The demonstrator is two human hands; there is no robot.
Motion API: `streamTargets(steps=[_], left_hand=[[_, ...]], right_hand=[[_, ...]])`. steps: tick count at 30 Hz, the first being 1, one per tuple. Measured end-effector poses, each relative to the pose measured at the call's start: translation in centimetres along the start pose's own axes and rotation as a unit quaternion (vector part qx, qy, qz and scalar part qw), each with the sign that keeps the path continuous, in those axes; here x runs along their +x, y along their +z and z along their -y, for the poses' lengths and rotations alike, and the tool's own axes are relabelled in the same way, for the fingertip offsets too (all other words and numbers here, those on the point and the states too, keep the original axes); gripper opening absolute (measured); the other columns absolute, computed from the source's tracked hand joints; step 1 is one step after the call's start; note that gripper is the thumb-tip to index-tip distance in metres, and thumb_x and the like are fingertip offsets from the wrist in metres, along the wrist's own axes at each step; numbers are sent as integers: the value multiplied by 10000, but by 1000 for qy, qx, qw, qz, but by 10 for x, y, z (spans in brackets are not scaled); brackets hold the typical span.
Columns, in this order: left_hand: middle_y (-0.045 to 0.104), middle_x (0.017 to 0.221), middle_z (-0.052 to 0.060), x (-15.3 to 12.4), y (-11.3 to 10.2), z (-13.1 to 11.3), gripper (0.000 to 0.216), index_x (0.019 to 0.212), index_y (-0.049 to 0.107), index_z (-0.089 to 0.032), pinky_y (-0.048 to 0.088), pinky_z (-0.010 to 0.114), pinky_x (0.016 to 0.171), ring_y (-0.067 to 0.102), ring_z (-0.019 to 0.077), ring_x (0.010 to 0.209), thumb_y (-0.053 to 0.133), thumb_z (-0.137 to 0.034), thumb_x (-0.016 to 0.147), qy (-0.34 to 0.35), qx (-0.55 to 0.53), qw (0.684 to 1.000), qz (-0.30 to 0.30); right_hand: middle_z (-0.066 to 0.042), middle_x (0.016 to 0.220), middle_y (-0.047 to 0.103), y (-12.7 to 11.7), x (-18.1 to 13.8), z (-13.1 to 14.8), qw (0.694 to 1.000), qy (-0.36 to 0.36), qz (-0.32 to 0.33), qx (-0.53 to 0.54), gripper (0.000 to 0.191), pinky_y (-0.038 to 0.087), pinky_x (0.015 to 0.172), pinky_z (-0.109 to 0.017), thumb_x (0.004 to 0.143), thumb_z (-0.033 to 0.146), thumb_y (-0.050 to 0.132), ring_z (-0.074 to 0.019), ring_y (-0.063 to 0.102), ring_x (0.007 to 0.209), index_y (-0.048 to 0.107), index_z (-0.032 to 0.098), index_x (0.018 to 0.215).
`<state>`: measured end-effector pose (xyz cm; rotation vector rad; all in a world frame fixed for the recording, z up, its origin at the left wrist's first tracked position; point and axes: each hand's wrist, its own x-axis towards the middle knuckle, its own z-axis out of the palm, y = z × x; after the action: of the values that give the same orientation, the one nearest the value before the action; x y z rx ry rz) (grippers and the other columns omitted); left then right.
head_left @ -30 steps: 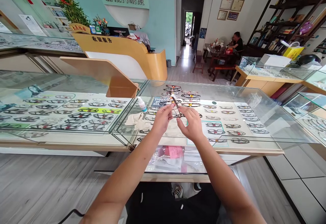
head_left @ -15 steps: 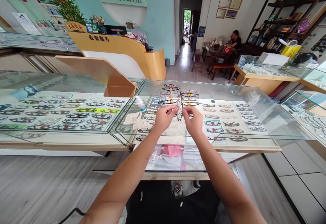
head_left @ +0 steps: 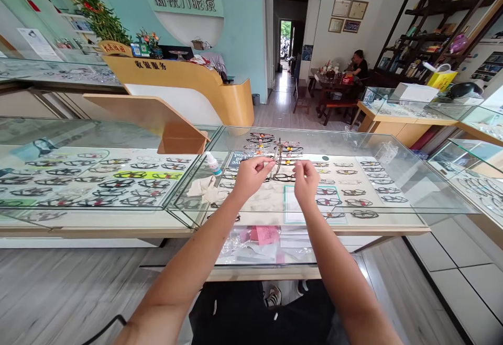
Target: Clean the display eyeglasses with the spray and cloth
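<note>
Over the glass display counter (head_left: 393, 198) I hold a thin-framed pair of glasses (head_left: 278, 155) upright between both hands. My left hand (head_left: 250, 176) pinches one side of the frame at its fingertips. My right hand (head_left: 306, 180) is a little to the right, fingers pinched on what looks like a temple arm of the glasses. A small white dropper bottle (head_left: 212, 163) and a pale cloth (head_left: 203, 188) lie on the glass just left of my left hand.
Several rows of glasses lie inside the counter, and more fill the case to the left (head_left: 78, 177). A yellow reception desk (head_left: 184, 80) stands behind. A person (head_left: 358, 65) sits at a dark table far right. Papers and a pink note (head_left: 267, 233) rest on the lower shelf.
My hands have moved apart and slightly up; the glasses went from tilted between close fingers to held upright with the right hand drawn away to the right.
</note>
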<state>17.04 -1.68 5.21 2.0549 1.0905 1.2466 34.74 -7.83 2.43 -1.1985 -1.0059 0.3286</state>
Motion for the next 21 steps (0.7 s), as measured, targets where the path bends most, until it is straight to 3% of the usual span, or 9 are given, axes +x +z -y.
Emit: streamTargets(steps=[5,9,13,16,21], left_hand=[[744,846,40,55,1,-16,317,1061,846,-249,386,324,694,646,216,804,605,-446,1001,69,225,960,149],[828,1019,52,87,25,-18,289,1070,845,-266,447,312,778,720,249,957,601,-401,995,84,325,907,255],[842,1119,60,103,54,-14,246,1069,844,-260,456,291,788,731,252,1059,640,-334,954,87,372,859,340],[841,1116,81,110,71,-7,241,1060,848,-245,466,294,795,734,257,1030,665,-328,926,82,392,835,378],[819,900,115,117,89,6,162,903,855,-217,485,333,808,733,276,887,725,-259,814,73,393,824,401]], right_hand=[[28,764,574,-17,25,-10,982,76,-135,105,201,474,643,-264,923,367,573,-141,572,696,670,203,990],[39,739,528,-19,30,-18,977,92,-164,104,218,439,622,-258,928,385,558,-141,533,672,648,205,1013],[34,739,519,-15,28,-25,982,95,-153,60,236,442,643,-275,945,393,510,-159,535,675,630,206,1024],[21,758,548,-9,21,-25,987,83,-131,37,248,449,670,-289,951,409,509,-169,538,685,641,207,1007],[24,684,592,12,-7,-20,999,25,-2,-40,268,410,643,-296,980,409,484,-182,525,630,680,225,986]])
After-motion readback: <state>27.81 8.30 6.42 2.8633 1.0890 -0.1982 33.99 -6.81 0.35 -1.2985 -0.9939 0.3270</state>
